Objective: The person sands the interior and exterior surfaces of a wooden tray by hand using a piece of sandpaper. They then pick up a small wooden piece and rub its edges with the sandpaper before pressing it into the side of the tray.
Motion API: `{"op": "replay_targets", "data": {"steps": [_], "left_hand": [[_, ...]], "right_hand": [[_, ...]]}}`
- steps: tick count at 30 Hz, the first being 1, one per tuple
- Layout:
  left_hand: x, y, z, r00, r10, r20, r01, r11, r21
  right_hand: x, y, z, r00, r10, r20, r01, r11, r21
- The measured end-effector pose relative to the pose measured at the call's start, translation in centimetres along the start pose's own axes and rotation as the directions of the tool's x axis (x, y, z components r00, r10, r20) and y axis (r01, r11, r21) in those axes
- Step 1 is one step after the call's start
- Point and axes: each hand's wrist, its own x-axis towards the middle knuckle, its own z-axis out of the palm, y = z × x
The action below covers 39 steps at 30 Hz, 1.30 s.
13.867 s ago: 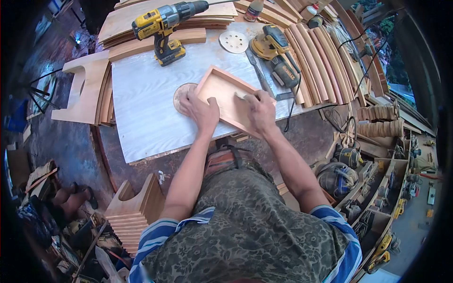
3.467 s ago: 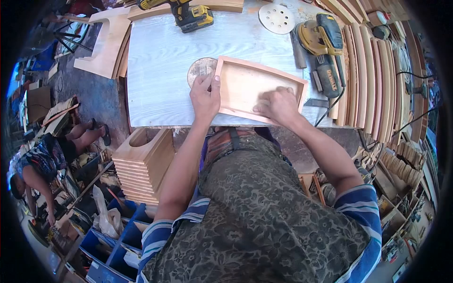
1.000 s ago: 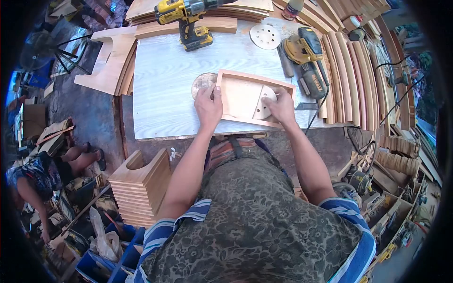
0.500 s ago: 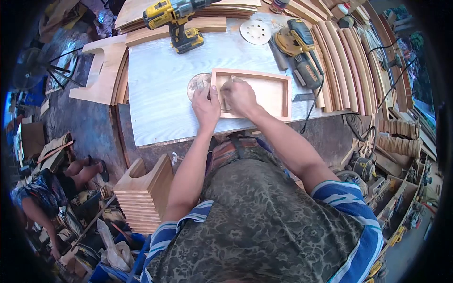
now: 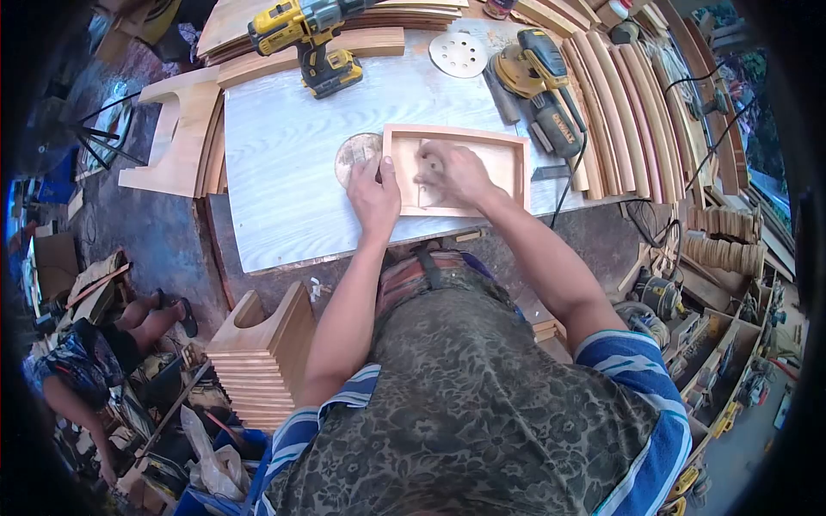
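Right hand [image 5: 456,172] inside wooden tray [image 5: 508,163]

blue-striped short sleeves under a dark floral-patterned apron.

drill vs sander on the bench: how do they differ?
The drill sits at the far left of the white board; the sander lies far right, beside the tray. A cord trails from the sander; none shows on the drill. Both are yellow and black, untouched.
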Motion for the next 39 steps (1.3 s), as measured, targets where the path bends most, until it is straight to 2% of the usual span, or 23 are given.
{"op": "replay_targets", "data": {"steps": [1,3,4,5,7,8,9,11,12,13,15,16,20,23,25,28,30,31,33,36,39], "left_hand": [[0.1,0.3,0.0,1.0,-0.02,-0.005,0.02,1.0,-0.012],[0.2,0.1,0.2,0.999,-0.012,-0.033,0.011,0.999,-0.038],[0.0,-0.1,0.3,0.999,0.002,-0.049,-0.005,0.998,-0.058],[0.0,-0.2,0.3,0.999,-0.002,-0.052,-0.001,0.998,-0.06],[0.2,-0.4,0.5,0.997,0.019,-0.072,-0.024,0.997,-0.075],[0.2,-0.4,0.5,0.997,0.016,-0.077,-0.022,0.997,-0.078],[0.2,-0.4,0.3,0.999,-0.012,-0.04,0.009,0.999,-0.05],[0.1,-0.2,0.2,0.999,-0.039,0.005,0.039,0.999,-0.023],[0.2,0.0,0.2,0.999,-0.036,-0.01,0.036,0.999,-0.034],[0.1,0.1,0.3,0.999,-0.042,-0.031,0.041,0.998,-0.045],[0.1,0.2,0.3,0.998,-0.048,-0.035,0.047,0.998,-0.035],[0.0,0.1,0.2,0.999,-0.031,-0.03,0.03,0.999,-0.017],[-0.3,0.4,0.6,0.985,-0.028,-0.172,0.025,0.999,-0.019],[-0.5,0.5,0.5,0.986,-0.078,-0.149,0.075,0.997,-0.023],[-0.3,0.1,0.5,0.991,-0.051,-0.12,0.053,0.998,0.014],[-0.3,-0.2,0.8,0.99,-0.101,-0.102,0.11,0.99,0.085],[-0.4,-0.6,1.0,0.989,-0.092,-0.115,0.102,0.991,0.083],[-0.5,-0.5,0.9,0.993,-0.051,-0.109,0.06,0.995,0.085],[-0.4,0.3,0.4,0.991,-0.096,-0.096,0.104,0.991,0.081],[-0.2,0.4,0.8,0.987,-0.053,-0.153,0.049,0.998,-0.031],[-0.8,0.6,0.9,0.981,-0.129,-0.143,0.131,0.991,0.007]], "right_hand": [[-0.4,0.4,-0.6,1.0,-0.004,0.001,0.004,1.0,-0.006],[-2.7,1.7,-2.3,0.996,-0.033,-0.078,0.017,0.982,-0.189],[-3.8,1.8,-2.8,0.995,-0.075,-0.067,0.051,0.951,-0.304],[-4.7,2.7,-3.1,0.995,-0.077,-0.063,0.054,0.95,-0.306],[-6.0,4.5,-4.0,0.936,-0.35,-0.046,0.281,0.816,-0.505],[-6.4,5.0,-4.7,0.932,-0.357,0.062,0.337,0.791,-0.51],[-6.2,4.6,-5.6,0.931,-0.36,0.065,0.34,0.788,-0.513],[-6.1,3.7,-7.4,0.836,-0.434,0.337,0.549,0.688,-0.475],[-5.6,3.2,-7.9,0.808,-0.359,0.467,0.562,0.705,-0.432],[-4.8,3.3,-7.7,0.802,-0.362,0.475,0.571,0.699,-0.431],[-3.4,3.9,-7.4,0.688,-0.424,0.589,0.701,0.599,-0.388],[-2.7,4.4,-7.0,0.647,-0.439,0.623,0.717,0.627,-0.303],[-1.8,4.8,-7.5,0.57,-0.473,0.671,0.776,0.578,-0.252],[-0.7,5.3,-8.8,0.501,-0.46,0.733,0.81,0.547,-0.21],[-1.0,6.0,-9.0,0.472,-0.497,0.728,0.838,0.51,-0.195],[-0.4,6.7,-8.6,0.433,-0.506,0.746,0.863,0.471,-0.182],[0.1,5.4,-5.8,0.478,-0.619,0.623,0.868,0.445,-0.223],[0.9,4.3,-4.2,0.499,-0.617,0.608,0.84,0.516,-0.166],[1.4,2.5,-3.1,0.546,-0.585,0.6,0.807,0.558,-0.191],[-0.3,4.7,-5.4,0.538,-0.579,0.613,0.816,0.54,-0.206],[-4.0,8.3,-9.3,0.575,-0.511,0.638,0.788,0.555,-0.266]]}}
